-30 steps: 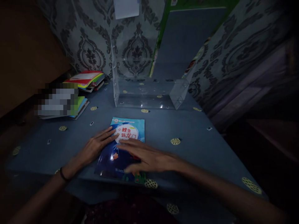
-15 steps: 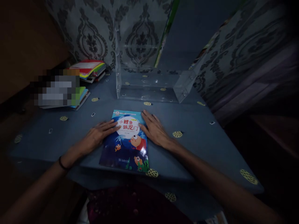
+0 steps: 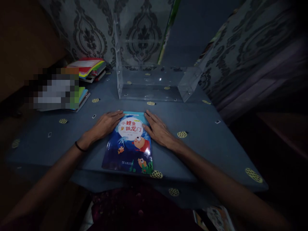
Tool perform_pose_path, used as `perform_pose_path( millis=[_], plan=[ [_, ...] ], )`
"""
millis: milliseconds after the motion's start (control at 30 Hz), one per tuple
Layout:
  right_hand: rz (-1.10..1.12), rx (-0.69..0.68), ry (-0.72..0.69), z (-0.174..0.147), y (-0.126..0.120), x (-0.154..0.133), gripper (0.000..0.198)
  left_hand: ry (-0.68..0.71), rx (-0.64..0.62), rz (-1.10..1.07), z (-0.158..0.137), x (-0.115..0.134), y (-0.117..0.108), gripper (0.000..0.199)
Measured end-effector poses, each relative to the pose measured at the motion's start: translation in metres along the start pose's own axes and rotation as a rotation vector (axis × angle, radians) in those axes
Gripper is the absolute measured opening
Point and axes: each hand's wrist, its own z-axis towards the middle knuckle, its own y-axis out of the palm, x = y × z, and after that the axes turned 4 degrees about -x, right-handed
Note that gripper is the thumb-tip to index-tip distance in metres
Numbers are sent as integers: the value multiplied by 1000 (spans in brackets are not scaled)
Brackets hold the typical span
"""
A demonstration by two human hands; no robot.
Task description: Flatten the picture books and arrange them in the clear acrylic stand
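A picture book [image 3: 128, 152] with a blue cover lies flat near the front edge of the table. Its cover shows orange fish and red and dark Chinese title characters on a white circle. My left hand [image 3: 108, 123] rests at the book's upper left corner, fingers stretched out along the edge. At the upper right corner, my right hand [image 3: 157, 130] lies with its fingers extended and the thumb reaching onto the cover. Neither hand is wrapped around the book. A dark band circles my left wrist.
Behind the book stands a clear acrylic rack [image 3: 149, 93] with a large thin board or book [image 3: 192, 32] leaning in it. Two stacks of books, one topped in red [image 3: 84, 65] and one partly pixelated [image 3: 83, 99], lie at left. A patterned blue cloth [image 3: 204, 154] covers the table.
My left hand has slid up and away from me, from the book's left side to its top left corner. My right hand has barely moved. The view has shifted slightly.
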Motion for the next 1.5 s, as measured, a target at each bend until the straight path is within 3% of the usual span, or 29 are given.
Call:
perform_pose_path(
  millis=[133, 400, 567, 967, 1067, 1133, 1333, 1500],
  plan=[
    [-17, -7, -6, 2, 0, -2, 64, -3, -25, -8, -9, 23, 3, 41],
    [-26, -26, 22, 4, -2, -8, 63, 229, -230, -244, -33, 103, 15, 47],
    [27, -9, -2, 5, 1, -3, 62, 317, -299, -320, -57, 128, 14, 49],
    [100, 88, 8, -1, -12, -1, 45, 388, -242, -135, -52, 117, 18, 53],
    [115, 135, -19, 1, -16, 5, 39, 389, -226, -172, -34, 104, 10, 58],
    [157, 156, -31, 2, -20, 10, 40, 354, -206, -146, -15, 92, 7, 51],
    [312, 183, 0, 0, -32, 12, 43, 380, -84, 140, 57, 53, 10, 40],
    [443, 198, 87, -3, -34, 1, 43, 330, -60, 178, 74, 55, 10, 35]
  ],
)
